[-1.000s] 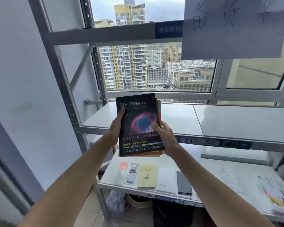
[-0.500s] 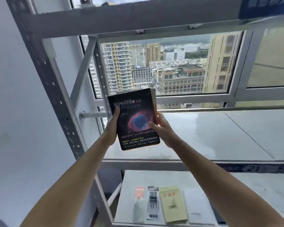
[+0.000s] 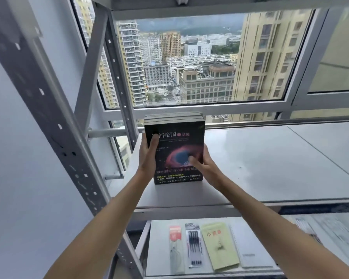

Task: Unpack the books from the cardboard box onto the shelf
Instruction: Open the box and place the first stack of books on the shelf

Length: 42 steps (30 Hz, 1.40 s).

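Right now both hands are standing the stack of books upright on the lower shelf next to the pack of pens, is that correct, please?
Not quite: the shelf is wrong. In the head view the left hand and right hand hold the stack of books upright on the upper shelf, near its left end. The pack of pens lies on the lower shelf beneath, well apart from the books.

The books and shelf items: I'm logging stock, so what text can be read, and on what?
"河帝国", first character hidden by a thumb: top book of the stack held by the left hand and right hand.
"小" plus two blurred characters: green booklet.
Book's lower lines, pen pack, red packet: too blurred.
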Available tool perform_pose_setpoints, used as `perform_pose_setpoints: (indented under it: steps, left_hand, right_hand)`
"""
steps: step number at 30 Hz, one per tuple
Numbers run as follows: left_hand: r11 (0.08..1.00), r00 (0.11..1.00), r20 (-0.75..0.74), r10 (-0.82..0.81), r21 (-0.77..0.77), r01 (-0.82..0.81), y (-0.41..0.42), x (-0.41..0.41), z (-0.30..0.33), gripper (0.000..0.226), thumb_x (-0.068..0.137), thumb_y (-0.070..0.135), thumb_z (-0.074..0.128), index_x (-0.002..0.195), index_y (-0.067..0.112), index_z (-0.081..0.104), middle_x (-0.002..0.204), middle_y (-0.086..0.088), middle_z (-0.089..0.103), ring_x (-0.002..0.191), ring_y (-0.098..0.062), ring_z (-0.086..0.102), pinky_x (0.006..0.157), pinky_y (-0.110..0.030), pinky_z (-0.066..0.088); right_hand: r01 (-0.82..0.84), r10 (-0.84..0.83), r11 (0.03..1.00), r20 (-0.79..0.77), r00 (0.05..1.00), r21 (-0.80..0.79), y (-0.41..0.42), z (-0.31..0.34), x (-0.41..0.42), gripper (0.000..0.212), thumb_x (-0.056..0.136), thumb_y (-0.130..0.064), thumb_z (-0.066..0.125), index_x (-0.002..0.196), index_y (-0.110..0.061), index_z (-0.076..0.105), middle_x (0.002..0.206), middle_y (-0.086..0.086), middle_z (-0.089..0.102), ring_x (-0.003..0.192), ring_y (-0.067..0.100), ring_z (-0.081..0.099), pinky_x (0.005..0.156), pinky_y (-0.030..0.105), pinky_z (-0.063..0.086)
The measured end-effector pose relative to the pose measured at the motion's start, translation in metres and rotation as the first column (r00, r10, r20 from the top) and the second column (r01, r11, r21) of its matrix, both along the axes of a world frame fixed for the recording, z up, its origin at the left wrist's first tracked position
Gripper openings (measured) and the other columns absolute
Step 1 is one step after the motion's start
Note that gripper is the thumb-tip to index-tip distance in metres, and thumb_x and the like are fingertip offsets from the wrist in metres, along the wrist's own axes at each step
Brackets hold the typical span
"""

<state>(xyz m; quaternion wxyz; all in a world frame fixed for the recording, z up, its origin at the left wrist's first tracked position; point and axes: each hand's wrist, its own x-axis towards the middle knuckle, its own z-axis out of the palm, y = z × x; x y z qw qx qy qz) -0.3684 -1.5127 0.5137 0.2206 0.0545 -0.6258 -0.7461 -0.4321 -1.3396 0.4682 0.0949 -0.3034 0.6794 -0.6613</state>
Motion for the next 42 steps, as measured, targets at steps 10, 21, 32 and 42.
perform_pose_setpoints:
  steps: [10,21,32,42]
  left_hand:
    - [0.990,0.978,0.190,0.091,-0.124,-0.068,-0.021,-0.036,0.002,0.060,0.077,0.068,0.061,0.112,0.019,0.061,0.113,-0.019,0.070,0.099,-0.035,0.070,0.090,-0.054,0.056]
    - [0.971,0.714,0.700,-0.004,-0.169,0.170,-0.062,-0.088,-0.012,0.065,0.094,0.052,0.054,0.133,0.000,0.054,0.134,-0.018,0.061,0.109,-0.030,0.063,0.100,-0.038,0.049]
    - [0.347,0.762,0.462,0.453,-0.879,0.327,-0.064,-0.101,0.066,0.062,0.095,0.058,0.042,0.111,0.001,0.063,0.119,-0.025,0.063,0.094,-0.035,0.060,0.079,-0.036,0.047]
    - [-0.071,0.944,0.321,0.078,-0.942,0.327,0.158,-0.057,0.041,0.049,0.099,0.052,0.040,0.129,0.021,0.063,0.134,-0.012,0.062,0.124,-0.032,0.055,0.096,-0.038,0.044]
  right_hand:
    - [0.115,-0.118,0.993,0.249,0.961,0.027,-0.018,0.004,-0.020,0.039,0.093,-0.034,0.060,0.122,-0.008,0.053,0.110,0.013,0.064,0.096,0.022,0.065,0.085,0.030,0.056]
    - [0.112,-0.334,0.889,0.464,0.821,0.443,-0.045,0.020,-0.046,0.039,0.088,-0.047,0.063,0.074,-0.011,0.059,0.072,0.008,0.059,0.058,0.021,0.060,0.060,0.027,0.051]
    - [0.286,-0.379,0.542,-0.074,0.922,0.790,0.007,0.052,-0.050,0.064,0.100,-0.051,0.032,0.129,0.002,0.052,0.132,0.021,0.056,0.116,0.036,0.055,0.078,0.034,0.045]
    - [0.538,-0.264,0.068,-0.505,0.822,0.840,0.226,0.045,0.025,0.060,0.099,-0.052,0.032,0.140,-0.011,0.047,0.141,0.016,0.049,0.131,0.033,0.042,0.105,0.044,0.035]
